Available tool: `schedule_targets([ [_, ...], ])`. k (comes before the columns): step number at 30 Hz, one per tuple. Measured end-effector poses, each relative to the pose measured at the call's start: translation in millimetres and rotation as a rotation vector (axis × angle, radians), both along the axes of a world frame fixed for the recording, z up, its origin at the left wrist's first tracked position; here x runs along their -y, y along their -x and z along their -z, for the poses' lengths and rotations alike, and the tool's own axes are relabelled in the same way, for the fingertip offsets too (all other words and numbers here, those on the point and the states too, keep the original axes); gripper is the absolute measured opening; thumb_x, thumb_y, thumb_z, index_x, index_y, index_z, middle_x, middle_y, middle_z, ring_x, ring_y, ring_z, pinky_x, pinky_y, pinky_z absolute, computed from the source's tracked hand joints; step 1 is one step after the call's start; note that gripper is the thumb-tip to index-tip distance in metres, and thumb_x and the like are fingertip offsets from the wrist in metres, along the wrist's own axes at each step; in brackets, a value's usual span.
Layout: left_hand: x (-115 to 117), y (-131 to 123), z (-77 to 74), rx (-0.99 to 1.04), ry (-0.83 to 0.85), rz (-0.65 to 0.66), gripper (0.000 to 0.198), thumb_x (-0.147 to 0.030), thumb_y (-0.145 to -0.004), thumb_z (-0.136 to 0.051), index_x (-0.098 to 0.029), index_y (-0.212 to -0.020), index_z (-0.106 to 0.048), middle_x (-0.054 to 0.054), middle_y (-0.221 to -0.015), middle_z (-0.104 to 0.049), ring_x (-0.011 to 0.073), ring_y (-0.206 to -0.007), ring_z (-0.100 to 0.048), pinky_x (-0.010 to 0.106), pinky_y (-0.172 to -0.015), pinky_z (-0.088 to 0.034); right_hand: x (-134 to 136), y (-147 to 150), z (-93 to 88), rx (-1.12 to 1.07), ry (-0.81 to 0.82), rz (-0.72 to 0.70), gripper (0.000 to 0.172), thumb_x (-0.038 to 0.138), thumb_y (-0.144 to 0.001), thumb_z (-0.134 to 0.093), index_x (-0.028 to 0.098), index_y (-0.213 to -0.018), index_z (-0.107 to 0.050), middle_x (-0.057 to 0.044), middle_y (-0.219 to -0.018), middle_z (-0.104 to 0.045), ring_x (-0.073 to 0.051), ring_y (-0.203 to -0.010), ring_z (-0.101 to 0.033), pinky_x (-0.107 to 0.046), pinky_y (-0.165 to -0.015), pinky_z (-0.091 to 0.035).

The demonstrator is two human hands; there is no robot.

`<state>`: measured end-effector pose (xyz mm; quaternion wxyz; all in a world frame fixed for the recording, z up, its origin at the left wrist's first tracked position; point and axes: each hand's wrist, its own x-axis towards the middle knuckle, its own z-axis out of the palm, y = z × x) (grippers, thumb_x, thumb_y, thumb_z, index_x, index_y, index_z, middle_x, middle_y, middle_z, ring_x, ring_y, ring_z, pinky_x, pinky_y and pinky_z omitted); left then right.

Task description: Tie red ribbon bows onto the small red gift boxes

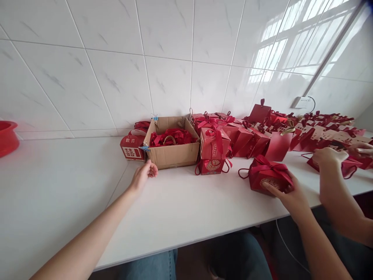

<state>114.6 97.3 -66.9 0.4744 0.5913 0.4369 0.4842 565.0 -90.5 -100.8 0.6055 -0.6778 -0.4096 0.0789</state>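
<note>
While the right hand [293, 199] grasps a ribbon-topped red gift box [269, 179] by its near right corner, thumb across the gold-patterned front and fingers behind, the left hand [142, 175] is at the lower front-left corner of an open cardboard carton [175, 156]. Its fingers are loosely curled; whether they pinch the carton or merely rest beside it, I cannot tell. The held box is near the front edge of the white table [177, 202], one cord handle looping out to its left.

Red ribbons [175, 137] fill the carton, and blue binder clips [145, 148] grip its left corners. Just left of it sits a double-happiness box [131, 148]; to its right, a bow-tied box [215, 140] stands upon a cord-handled box [211, 166]. Behind the held box, many red favor boxes [256, 142] crowd toward the tiled wall [169, 85], which bears a power strip [302, 102]. Far right, a co-worker's hands [332, 156] are at another red box [348, 168]. A red plastic basin [8, 139] stands at far left.
</note>
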Motion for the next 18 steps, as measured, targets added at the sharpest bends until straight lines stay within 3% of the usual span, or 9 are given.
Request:
schedule_targets([
  [5, 1.2, -0.5, 1.7, 0.005, 0.005, 0.005, 0.047, -0.06, -0.078, -0.047, -0.017, -0.061, -0.056, 0.003, -0.057, -0.058, 0.0148, -0.055, -0.052, 0.027, -0.056, -0.039, -29.4, 6.3, 4.8, -0.047, 0.164, -0.083, 0.048, 0.046, -0.065, -0.072, 0.018, -0.104, -0.065, -0.009, -0.095, -0.071, -0.031, -0.09, -0.066, -0.045, -0.08, -0.053],
  [12, 3.1, -1.2, 2.0, -0.011, 0.0, -0.002, 0.046, -0.058, -0.079, -0.043, -0.017, -0.061, -0.055, 0.003, -0.058, -0.058, 0.0138, -0.055, -0.052, 0.026, -0.056, -0.039, -94.4, 45.1, -3.4, -0.003, 0.173, -0.354, 0.044, 0.048, -0.071, -0.067, 0.024, -0.108, -0.064, -0.005, -0.104, -0.07, -0.024, -0.094, -0.065, -0.036, -0.081, -0.053],
  [18, 2.1, -1.3, 2.0, -0.058, -0.038, -0.044, 0.047, -0.056, -0.081, -0.039, -0.017, -0.059, -0.054, 0.003, -0.057, -0.057, 0.0142, -0.053, -0.052, 0.027, -0.054, -0.039, -126.4, 50.0, 6.1, 0.047, 0.122, -0.224, 0.041, 0.052, -0.068, -0.066, 0.018, -0.089, -0.063, -0.008, -0.085, -0.067, -0.025, -0.079, -0.063, -0.04, -0.072, -0.052],
])
